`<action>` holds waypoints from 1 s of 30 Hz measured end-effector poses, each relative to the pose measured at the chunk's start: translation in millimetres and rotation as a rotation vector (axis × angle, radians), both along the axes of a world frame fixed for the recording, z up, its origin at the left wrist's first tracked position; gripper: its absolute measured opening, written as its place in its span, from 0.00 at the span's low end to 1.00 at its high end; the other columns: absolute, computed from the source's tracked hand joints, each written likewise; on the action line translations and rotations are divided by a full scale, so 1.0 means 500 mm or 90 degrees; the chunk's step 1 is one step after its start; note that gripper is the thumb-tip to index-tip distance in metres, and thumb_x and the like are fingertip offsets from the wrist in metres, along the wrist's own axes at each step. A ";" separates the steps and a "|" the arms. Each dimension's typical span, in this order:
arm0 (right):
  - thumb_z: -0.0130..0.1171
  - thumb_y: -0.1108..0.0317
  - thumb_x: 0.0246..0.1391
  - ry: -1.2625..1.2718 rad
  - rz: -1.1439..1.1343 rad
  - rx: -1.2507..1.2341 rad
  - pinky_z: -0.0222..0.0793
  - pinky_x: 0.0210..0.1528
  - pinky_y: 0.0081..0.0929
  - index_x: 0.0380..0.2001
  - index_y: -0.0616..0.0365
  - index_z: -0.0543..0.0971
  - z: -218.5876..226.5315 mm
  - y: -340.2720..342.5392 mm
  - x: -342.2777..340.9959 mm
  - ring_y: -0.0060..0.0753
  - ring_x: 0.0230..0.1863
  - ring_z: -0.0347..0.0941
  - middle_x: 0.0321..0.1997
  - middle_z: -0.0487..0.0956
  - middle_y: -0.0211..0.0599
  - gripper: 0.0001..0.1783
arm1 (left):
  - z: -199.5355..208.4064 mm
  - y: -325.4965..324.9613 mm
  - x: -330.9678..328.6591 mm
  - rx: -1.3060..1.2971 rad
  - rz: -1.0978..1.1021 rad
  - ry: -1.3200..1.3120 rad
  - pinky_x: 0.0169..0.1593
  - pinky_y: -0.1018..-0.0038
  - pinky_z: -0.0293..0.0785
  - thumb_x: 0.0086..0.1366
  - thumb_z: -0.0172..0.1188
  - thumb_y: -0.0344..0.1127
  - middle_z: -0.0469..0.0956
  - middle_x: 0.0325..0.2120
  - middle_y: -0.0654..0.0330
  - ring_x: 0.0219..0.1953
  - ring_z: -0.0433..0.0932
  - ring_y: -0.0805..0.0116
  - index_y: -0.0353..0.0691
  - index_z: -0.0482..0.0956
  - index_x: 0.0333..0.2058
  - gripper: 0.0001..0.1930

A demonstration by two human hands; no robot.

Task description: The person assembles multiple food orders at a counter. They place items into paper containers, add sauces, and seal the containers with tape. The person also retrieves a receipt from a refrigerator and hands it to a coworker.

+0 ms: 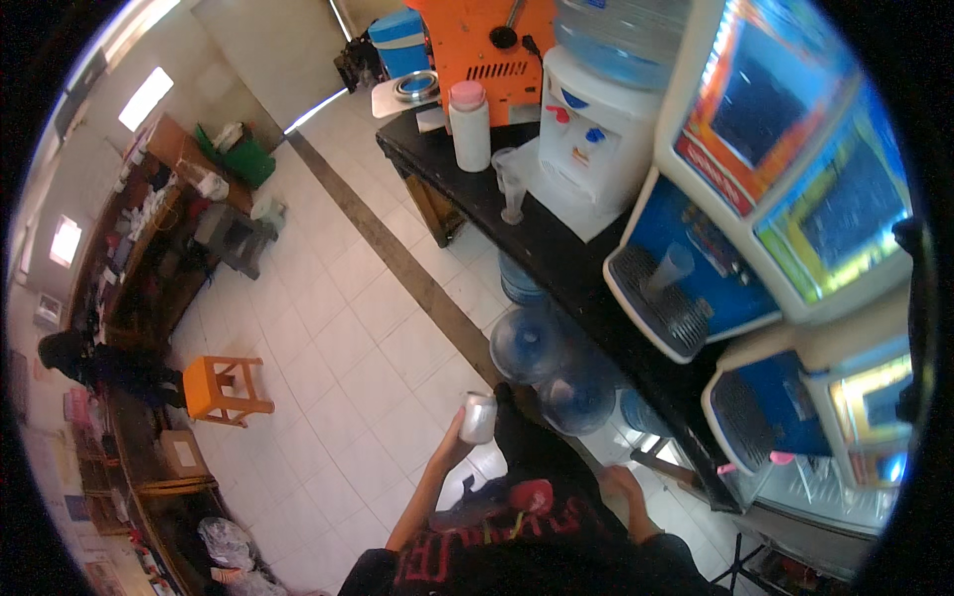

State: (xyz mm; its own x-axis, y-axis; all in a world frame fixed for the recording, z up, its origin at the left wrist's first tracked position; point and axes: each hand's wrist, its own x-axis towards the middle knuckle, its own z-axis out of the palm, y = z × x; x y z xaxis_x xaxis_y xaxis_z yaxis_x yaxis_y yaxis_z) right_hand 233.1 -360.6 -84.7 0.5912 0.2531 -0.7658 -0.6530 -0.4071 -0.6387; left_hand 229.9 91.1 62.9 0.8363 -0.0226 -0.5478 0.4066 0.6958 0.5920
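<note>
My left hand (459,437) is wrapped round a small silvery can (479,418), held out in front of my body over the tiled floor. Beside my right hip hangs my right hand (623,485), bent at the elbow and close to the edge of the black counter (537,243). Its fingers are blurred and partly turned away, so what they do cannot be made out. On the counter, to the right of the can, stand a white bottle with a pink lid (470,129) and a clear plastic cup (510,184).
A white water dispenser (591,134), an orange machine (492,60) and drink dispensers (715,199) line the counter. Large blue water bottles (576,397) sit beneath it. An orange stool (224,390) stands at left, near a person in dark clothes (124,372) and a long cluttered desk.
</note>
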 end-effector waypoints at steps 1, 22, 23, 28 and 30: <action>0.54 0.58 0.53 -0.182 0.204 -0.080 0.68 0.34 0.29 0.33 0.62 0.79 0.048 0.121 0.114 0.31 0.32 0.74 0.28 0.79 0.39 0.16 | 0.028 0.019 0.043 0.002 -0.007 -0.033 0.53 0.68 0.66 0.65 0.37 0.61 0.69 0.51 0.53 0.51 0.70 0.63 0.40 0.58 0.58 0.34; 0.69 0.64 0.33 -0.758 0.097 -0.185 0.66 0.49 0.42 0.48 0.52 0.66 0.701 0.867 1.103 0.56 0.48 0.66 0.47 0.64 0.46 0.35 | 0.149 0.401 1.042 0.575 -0.361 -0.400 0.43 0.68 0.75 0.63 0.51 0.30 0.67 0.48 0.49 0.44 0.74 0.61 0.34 0.59 0.53 0.21; 0.69 0.64 0.33 -0.720 0.114 -0.231 0.66 0.49 0.42 0.48 0.52 0.66 0.687 0.880 1.120 0.56 0.48 0.66 0.47 0.64 0.47 0.35 | 0.124 0.404 1.060 0.606 -0.410 -0.396 0.42 0.68 0.75 0.63 0.51 0.29 0.67 0.48 0.48 0.43 0.75 0.61 0.35 0.58 0.54 0.22; 0.69 0.66 0.31 -0.611 0.200 -0.348 0.71 0.44 0.44 0.49 0.51 0.66 0.631 0.940 1.134 0.57 0.46 0.68 0.47 0.63 0.48 0.36 | 0.072 0.406 1.103 0.291 -0.481 -0.284 0.44 0.70 0.74 0.63 0.49 0.27 0.64 0.50 0.49 0.44 0.75 0.63 0.40 0.54 0.57 0.24; 0.69 0.66 0.32 -0.635 0.211 -0.387 0.71 0.43 0.44 0.49 0.51 0.66 0.621 0.947 1.134 0.56 0.45 0.68 0.47 0.62 0.47 0.36 | 0.075 0.411 1.120 0.240 -0.505 -0.280 0.46 0.68 0.73 0.63 0.48 0.28 0.63 0.51 0.51 0.45 0.74 0.63 0.42 0.54 0.58 0.25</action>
